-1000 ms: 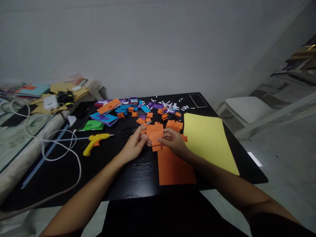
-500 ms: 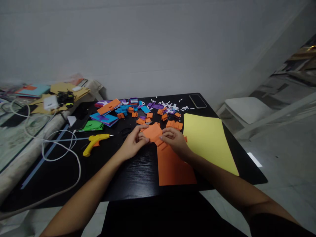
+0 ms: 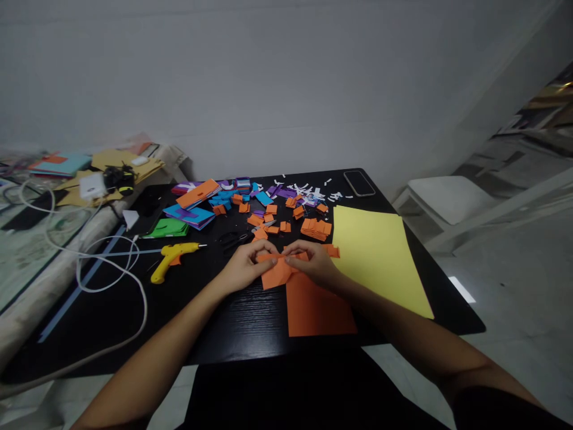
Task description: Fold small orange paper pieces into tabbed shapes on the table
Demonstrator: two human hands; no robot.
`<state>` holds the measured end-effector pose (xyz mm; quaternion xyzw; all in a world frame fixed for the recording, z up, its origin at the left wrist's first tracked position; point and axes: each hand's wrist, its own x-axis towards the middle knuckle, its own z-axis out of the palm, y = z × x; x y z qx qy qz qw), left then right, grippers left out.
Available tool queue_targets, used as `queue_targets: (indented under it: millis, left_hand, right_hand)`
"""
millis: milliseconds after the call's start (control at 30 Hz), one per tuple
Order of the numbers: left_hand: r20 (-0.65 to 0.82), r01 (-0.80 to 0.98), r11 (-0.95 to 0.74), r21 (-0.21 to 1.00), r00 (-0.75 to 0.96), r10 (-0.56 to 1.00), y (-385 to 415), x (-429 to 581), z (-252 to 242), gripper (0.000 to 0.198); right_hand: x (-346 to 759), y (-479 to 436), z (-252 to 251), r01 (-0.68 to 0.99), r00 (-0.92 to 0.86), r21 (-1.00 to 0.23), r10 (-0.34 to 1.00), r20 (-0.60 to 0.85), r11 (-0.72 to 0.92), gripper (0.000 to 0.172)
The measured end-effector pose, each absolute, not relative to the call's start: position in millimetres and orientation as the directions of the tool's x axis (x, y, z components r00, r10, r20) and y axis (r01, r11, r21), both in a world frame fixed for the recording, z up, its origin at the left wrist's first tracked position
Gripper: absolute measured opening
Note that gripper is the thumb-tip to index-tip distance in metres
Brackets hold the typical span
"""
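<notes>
Both hands meet over a small cut orange paper piece (image 3: 276,272) near the middle of the black table (image 3: 242,322). My left hand (image 3: 244,266) pinches its left top edge, fingers closed. My right hand (image 3: 316,263) pinches its right top edge the same way. The piece lies low, just above a larger orange sheet (image 3: 316,307). A stack of small orange folded pieces (image 3: 316,227) sits just beyond my right hand.
A yellow sheet (image 3: 378,257) lies at the right. A yellow glue gun (image 3: 170,258) with white cable and black scissors (image 3: 233,239) lie at the left. Coloured paper scraps (image 3: 201,203) and a phone (image 3: 359,183) lie at the back. A white chair (image 3: 447,197) stands beyond the table.
The orange piece was held up and facing me; both hands turned it and brought it down flat toward the table, now pinching its top edge.
</notes>
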<state>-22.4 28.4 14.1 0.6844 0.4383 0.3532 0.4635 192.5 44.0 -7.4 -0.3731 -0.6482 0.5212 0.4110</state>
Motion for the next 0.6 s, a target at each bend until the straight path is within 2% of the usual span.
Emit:
queue_targets:
  millis: [100,200,400,600]
  left_hand:
    - [0.078,0.237,-0.176,0.956,0.371,0.925,28.7,-22.0,18.0,0.017]
    - [0.086,0.219,-0.178,0.959,0.375,0.923,28.1,-22.1,20.7,0.014]
    - [0.084,0.282,-0.197,0.939,0.367,0.927,26.5,-24.7,22.4,0.013]
    - [0.160,0.313,-0.276,0.909,0.350,0.923,27.6,-25.9,18.6,0.016]
  right_hand:
    - [192.7,44.8,-6.0,0.025,-0.388,-0.987,0.911,0.137,0.159,0.009]
    - [193.3,45.8,-6.2,-0.019,-0.408,-0.997,0.910,0.072,0.071,0.010]
    - [194.9,48.4,-10.2,-0.092,-0.448,-0.991,0.893,-0.043,-0.094,0.013]
    - [192.8,45.4,-8.3,-0.112,-0.483,-0.980,0.871,-0.088,-0.162,0.026]
